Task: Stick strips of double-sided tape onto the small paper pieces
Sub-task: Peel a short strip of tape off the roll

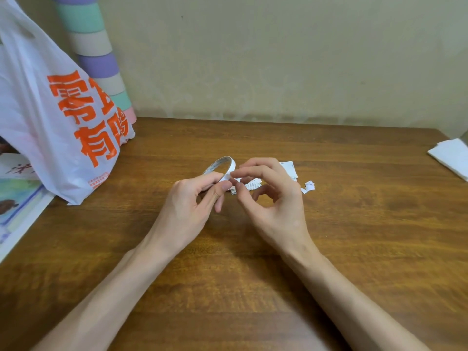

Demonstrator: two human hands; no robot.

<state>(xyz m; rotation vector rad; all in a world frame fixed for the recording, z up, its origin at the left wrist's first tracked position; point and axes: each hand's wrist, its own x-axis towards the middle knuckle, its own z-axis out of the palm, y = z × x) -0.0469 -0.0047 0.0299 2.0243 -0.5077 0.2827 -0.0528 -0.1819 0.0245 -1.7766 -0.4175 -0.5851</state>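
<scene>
Gripping a thin white tape roll (222, 163) (a slim hoop, little tape on it), the left hand (192, 201) curls thumb and fingers around its near rim, above the wood-grain table (253, 287). The right hand (276, 203) pinches the loose end (236, 179) between thumb and forefinger, its other fingers arched. Small printed paper pieces (288, 168) lie flat on the table just behind the hands, with crumpled scraps (309, 186) beside them. A glossy white plastic bag (50, 122) with orange characters slumps at the left.
</scene>
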